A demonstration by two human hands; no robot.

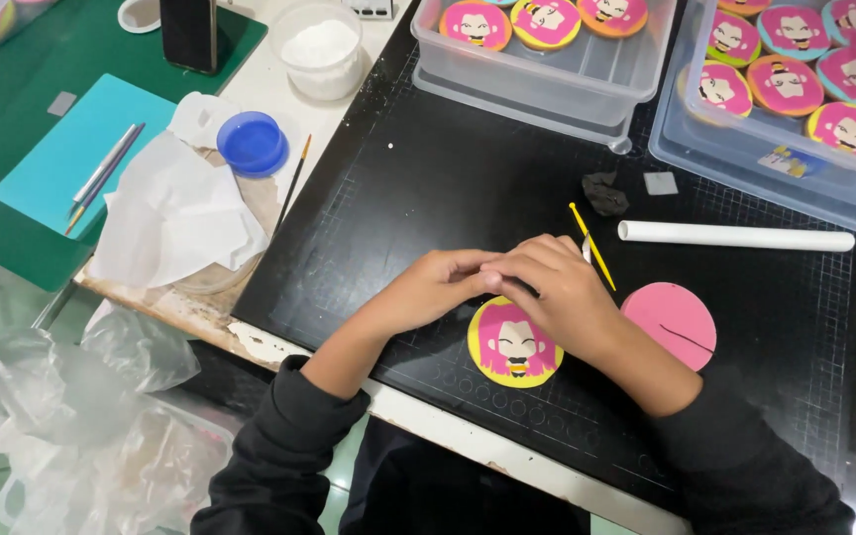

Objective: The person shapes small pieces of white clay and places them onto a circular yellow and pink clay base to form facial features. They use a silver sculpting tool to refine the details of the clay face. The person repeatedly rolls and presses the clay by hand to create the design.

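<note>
Yellow disc (513,346) just beneath fingers (507,269)

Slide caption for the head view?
Both hands, left hand and right hand, meet over a yellow-rimmed pink-haired character disc on black cutting mat.

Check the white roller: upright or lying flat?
Lying flat: the white roller rests lengthwise on the black cutting mat, apart from both hands.

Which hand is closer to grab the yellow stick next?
The right hand, most likely. The yellow stick lies just beside its knuckles on the black mat. The left hand sits farther away, on the other side, with its fingertips meeting the right hand's above the round face disc.
</note>
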